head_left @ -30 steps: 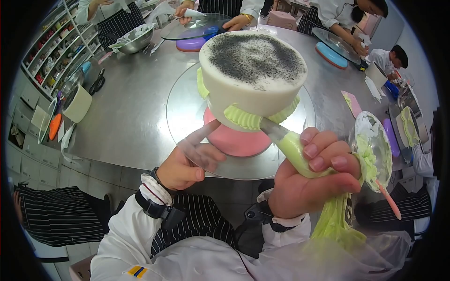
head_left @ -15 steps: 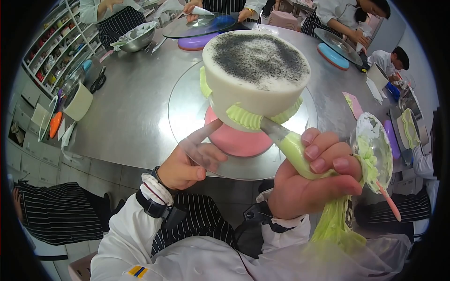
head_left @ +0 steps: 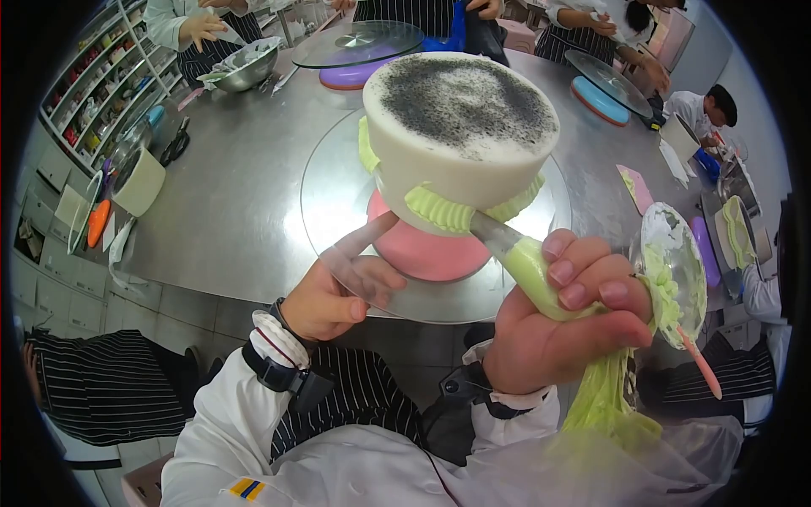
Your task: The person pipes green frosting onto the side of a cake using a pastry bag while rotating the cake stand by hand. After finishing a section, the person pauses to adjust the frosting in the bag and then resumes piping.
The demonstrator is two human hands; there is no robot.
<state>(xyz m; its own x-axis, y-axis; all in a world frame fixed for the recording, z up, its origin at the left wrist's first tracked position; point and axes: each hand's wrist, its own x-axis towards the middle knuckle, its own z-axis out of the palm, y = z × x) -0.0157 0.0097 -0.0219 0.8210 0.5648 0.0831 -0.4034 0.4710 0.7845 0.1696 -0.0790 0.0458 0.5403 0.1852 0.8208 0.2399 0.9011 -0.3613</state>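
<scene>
A white round cake form (head_left: 460, 106) with dark speckles on top stands on a clear glass turntable (head_left: 338, 190) over a pink base (head_left: 431, 253). Ruffled green cream (head_left: 439, 209) runs in pieces round its lower side. My right hand (head_left: 574, 313) is wrapped round a piping bag (head_left: 534, 272) of green cream, its metal tip against the cream at the form's lower front. My left hand (head_left: 342, 283) is at the turntable's front left edge, index finger extended towards the pink base, other fingers loosely bent, holding nothing.
A metal bowl (head_left: 672, 270) with green cream and a pink-handled spatula stands right of my right hand. Other glass turntables (head_left: 359, 44) and a cream-filled bowl (head_left: 245, 68) are at the back. White forms (head_left: 139, 182) stand at the left. Co-workers stand round the steel table (head_left: 245, 203).
The co-worker at the back has moved their hands off the turntable, and the white piping bag there is out of view. The green ruffle and my hands look almost unchanged.
</scene>
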